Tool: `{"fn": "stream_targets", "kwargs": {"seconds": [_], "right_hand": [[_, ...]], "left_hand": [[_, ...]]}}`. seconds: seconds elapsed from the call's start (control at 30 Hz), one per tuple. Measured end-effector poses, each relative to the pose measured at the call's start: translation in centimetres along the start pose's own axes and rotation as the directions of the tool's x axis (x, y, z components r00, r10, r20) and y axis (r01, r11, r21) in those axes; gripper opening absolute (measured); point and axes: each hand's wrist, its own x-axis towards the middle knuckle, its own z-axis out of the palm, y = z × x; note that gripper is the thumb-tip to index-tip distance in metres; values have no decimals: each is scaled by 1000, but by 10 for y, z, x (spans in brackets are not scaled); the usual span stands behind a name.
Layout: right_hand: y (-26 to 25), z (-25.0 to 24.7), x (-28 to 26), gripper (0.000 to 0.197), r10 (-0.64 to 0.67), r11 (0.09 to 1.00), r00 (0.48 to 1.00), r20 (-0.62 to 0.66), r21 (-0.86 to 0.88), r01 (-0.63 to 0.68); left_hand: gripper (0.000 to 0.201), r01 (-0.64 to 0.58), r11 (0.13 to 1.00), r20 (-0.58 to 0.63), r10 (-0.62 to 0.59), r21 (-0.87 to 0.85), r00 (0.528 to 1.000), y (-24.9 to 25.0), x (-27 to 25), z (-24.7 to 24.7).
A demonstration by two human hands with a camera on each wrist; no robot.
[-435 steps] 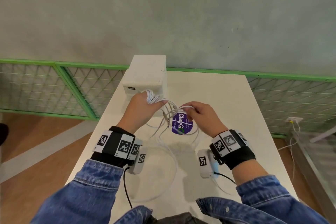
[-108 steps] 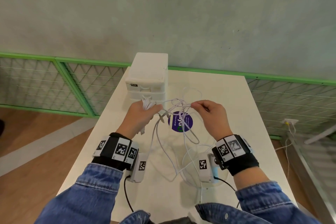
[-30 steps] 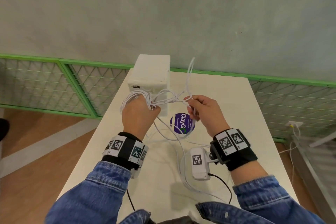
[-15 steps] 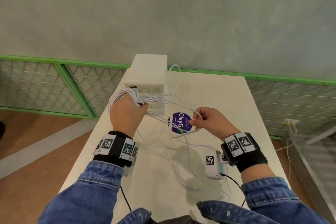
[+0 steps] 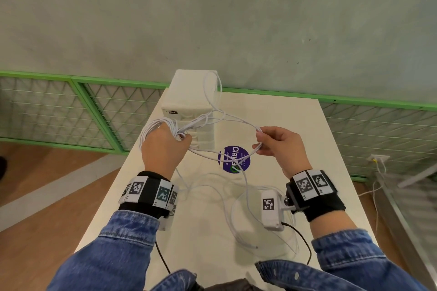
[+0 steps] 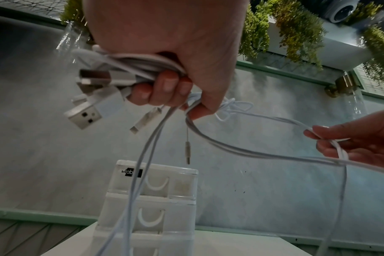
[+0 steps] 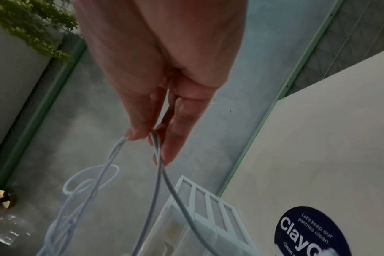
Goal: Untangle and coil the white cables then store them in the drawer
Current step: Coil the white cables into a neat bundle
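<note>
Left hand [image 6: 164, 52]: fingers curled tight round a bundle of coiled white cables [image 6: 143, 67], thumb pressing further strands against them; several USB plugs [image 6: 83, 116] stick out to the left of the fist. Right hand [image 5: 281, 146]: thumb and forefinger pinch a doubled strand, remaining fingers loosely extended beside it. Between the hands the strands run taut-ish, raised over the table [image 5: 283, 116], crossing near a small knot [image 6: 230, 107] just right of the left thumb. More slack lies in loose loops on the near part of the table, beside the round purple sticker [image 5: 234, 159].

Drawer unit [image 5: 191, 94] stands at the far left of the table, all drawers apparently closed (one loop arcs up in front of it).

Judgement on the step: coiling while clearing the tangle. Best to keep the left grip firm so the finished turns do not spill, feed the right strand through the knot without yanking, and match loop size.

The left wrist view shows the plugs, knot and drawer handles; the head view shows none of these clearly, but alone shows the slack on the table. The right wrist view confirms the pinch.
</note>
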Motion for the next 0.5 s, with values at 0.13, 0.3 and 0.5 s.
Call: {"fn": "stream_targets", "kwargs": {"seconds": [0.13, 0.3, 0.5], "right_hand": [[-5, 2, -1, 10, -15, 999, 999, -32, 30, 16], [-4, 2, 1, 9, -43, 999, 996, -76, -25, 41], [2, 7, 1, 12, 27, 989, 995, -99, 148, -12]], "left_hand": [[37, 17, 999, -4, -17, -29, 1000, -2, 1, 1], [41, 42, 997, 48, -38, -71, 998, -5, 1, 6], [30, 33, 989, 227, 0, -142, 974, 5, -7, 12]]}}
